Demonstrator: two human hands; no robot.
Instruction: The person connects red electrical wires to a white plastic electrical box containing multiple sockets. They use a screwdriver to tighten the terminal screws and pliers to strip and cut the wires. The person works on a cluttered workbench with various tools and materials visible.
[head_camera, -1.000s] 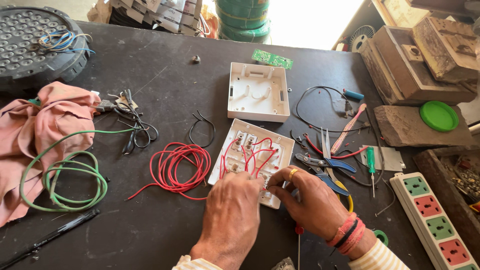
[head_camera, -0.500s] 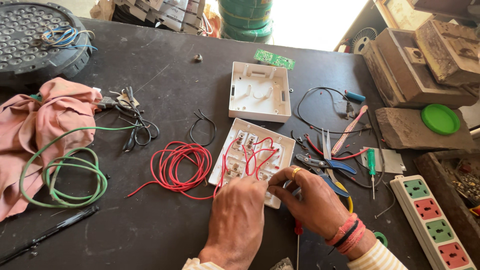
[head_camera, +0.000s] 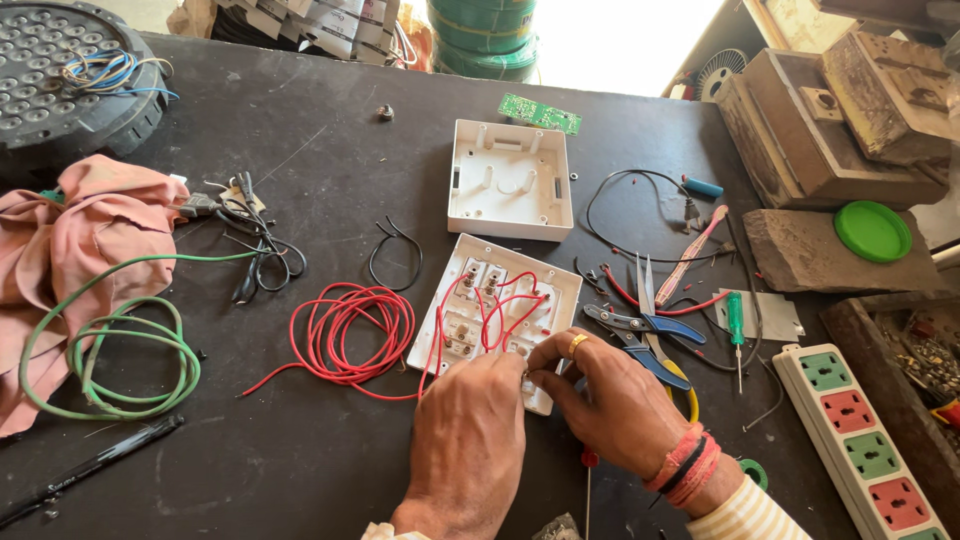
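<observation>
Pinching with your left hand (head_camera: 468, 440) and right hand (head_camera: 610, 400) closed together at the near corner of the white switch plate (head_camera: 497, 315), face-down at table centre, you risk tugging its red wires (head_camera: 505, 305) loose or snagging the red coil (head_camera: 350, 335).

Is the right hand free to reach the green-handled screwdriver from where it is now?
Probably yes. The right hand rests at the white switch plate, and the green-handled screwdriver lies flat on the table just to its right. Only the blue-handled pliers and loose wires lie between, low enough to pass over.
</observation>
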